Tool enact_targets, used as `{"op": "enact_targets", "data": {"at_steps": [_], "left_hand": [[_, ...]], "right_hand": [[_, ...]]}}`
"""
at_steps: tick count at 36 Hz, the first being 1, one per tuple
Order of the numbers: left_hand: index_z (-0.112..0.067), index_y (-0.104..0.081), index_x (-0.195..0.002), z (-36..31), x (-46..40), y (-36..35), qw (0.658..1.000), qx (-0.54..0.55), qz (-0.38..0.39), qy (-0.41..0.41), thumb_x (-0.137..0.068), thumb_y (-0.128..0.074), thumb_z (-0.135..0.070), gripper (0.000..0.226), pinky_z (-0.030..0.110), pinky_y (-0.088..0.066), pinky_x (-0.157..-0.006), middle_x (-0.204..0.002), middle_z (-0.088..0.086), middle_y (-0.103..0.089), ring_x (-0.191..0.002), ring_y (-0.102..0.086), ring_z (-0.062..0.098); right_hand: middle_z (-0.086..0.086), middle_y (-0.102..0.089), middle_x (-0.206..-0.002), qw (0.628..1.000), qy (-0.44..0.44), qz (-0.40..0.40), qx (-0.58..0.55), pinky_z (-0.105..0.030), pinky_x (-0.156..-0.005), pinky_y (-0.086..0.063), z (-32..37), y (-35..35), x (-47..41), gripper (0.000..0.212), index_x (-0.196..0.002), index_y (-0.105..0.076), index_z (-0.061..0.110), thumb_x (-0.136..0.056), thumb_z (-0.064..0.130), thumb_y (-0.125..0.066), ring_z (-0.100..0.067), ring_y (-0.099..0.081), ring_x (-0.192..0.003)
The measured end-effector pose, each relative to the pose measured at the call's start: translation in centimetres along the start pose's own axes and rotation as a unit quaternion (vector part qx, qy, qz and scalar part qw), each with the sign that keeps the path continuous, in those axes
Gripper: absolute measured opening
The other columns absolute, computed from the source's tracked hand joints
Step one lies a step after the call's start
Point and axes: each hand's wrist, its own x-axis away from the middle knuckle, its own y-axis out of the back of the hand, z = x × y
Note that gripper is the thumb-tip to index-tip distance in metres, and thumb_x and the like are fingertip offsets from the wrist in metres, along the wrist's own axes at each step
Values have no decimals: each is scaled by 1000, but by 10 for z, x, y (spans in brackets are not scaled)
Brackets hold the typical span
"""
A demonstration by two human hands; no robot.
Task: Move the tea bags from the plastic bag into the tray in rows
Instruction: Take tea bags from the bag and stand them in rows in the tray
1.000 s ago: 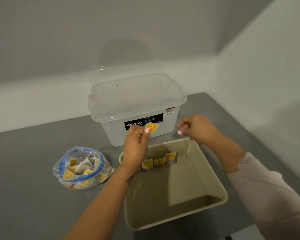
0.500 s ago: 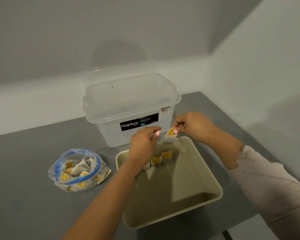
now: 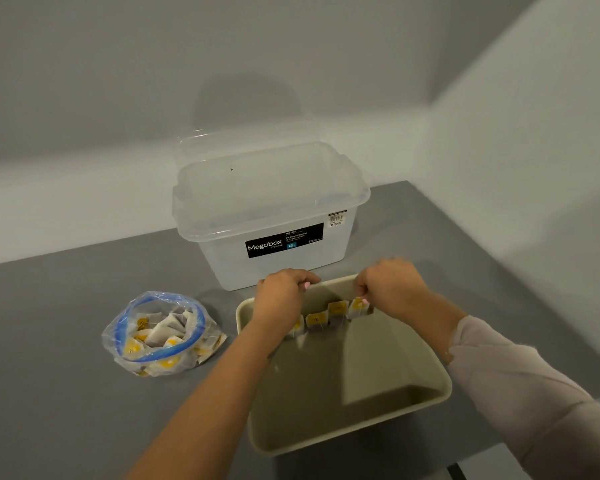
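A beige tray (image 3: 430, 403) holds one short row of tea bags (image 3: 336, 311) along its 12 o'clock wall. The right hand (image 3: 390, 289) pinches the newest bag there; the left hand (image 3: 284, 296) is curled, its hold unclear. At 9 o'clock, the plastic bag (image 3: 160, 332) looks mostly full.

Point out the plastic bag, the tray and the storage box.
plastic bag (image 3: 142, 358): head view, clear front side.
tray (image 3: 430, 367): head view, right rim.
storage box (image 3: 222, 271): head view, front wall.
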Motion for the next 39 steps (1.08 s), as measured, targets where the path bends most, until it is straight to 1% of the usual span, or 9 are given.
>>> {"op": "enact_targets", "data": {"at_steps": [6,11,18,23,27,30,32,34,39], "left_hand": [[-35,-67,-110,0,-2,-1,1000,9,16,15,-99,-43,-21,30,38,-42,-97,-113,-3,-66,-103,-57,18],[-34,-67,-110,0,0,-1,1000,22,7,17,-99,-44,-21,29,38,-43,-97,-113,-3,-67,-103,-57,18],[-35,-67,-111,-1,-1,0,1000,5,8,15,-99,-44,-22,29,38,-43,-97,-114,-4,-66,-103,-57,17],[-36,-66,-110,0,-2,0,1000,6,13,19,-99,-43,-22,30,38,-43,-97,-114,-4,-66,-104,-56,18],[-39,-66,-108,0,-1,2,1000,1,12,17,-100,-42,-22,31,38,-44,-96,-111,-5,-67,-101,-57,17],[-37,-67,-109,-2,-2,5,1000,4,10,12,-99,-45,-22,28,38,-44,-96,-112,-6,-67,-102,-57,16],[-33,-67,-110,-1,-2,7,1000,30,7,3,-97,-48,-20,26,35,-45,-97,-113,-7,-67,-105,-58,15],[-28,-68,-110,1,-3,9,997,82,1,-8,-96,-50,-15,26,26,-45,-95,-112,-7,-68,-106,-59,12],[-19,-68,-110,5,-2,27,985,166,-36,-33,-95,-49,-5,28,10,-37,-87,-112,-7,-67,-104,-56,2]], "right_hand": [[3,-63,-95,995,15,8,101,-27,-86,-34,2,-7,-3,23,-102,-66,29,-90,15,-52,-19,-58,-95],[1,-61,-94,991,19,19,133,-28,-84,-33,4,-10,-5,17,-105,-64,27,-93,22,-53,-18,-54,-91],[2,-60,-93,989,17,10,148,-29,-82,-31,6,-12,-6,18,-105,-65,29,-94,24,-52,-18,-54,-95],[1,-62,-99,989,12,16,144,-30,-85,-31,6,-14,-7,17,-107,-64,27,-93,26,-55,-19,-53,-97],[3,-63,-96,987,9,4,157,-30,-77,-26,6,-16,-7,17,-102,-65,27,-92,22,-53,-18,-53,-97],[3,-63,-96,989,9,2,146,-29,-78,-26,5,-17,-8,18,-107,-65,29,-93,25,-53,-17,-53,-96],[3,-63,-96,990,10,4,141,-29,-80,-29,4,-17,-7,19,-108,-65,29,-92,27,-55,-17,-53,-95],[3,-62,-94,991,12,4,136,-30,-80,-29,3,-17,-7,19,-108,-65,30,-92,26,-54,-17,-51,-93],[4,-62,-96,996,10,5,94,-28,-86,-28,1,-14,-6,21,-106,-65,30,-91,21,-53,-17,-50,-96]]}}
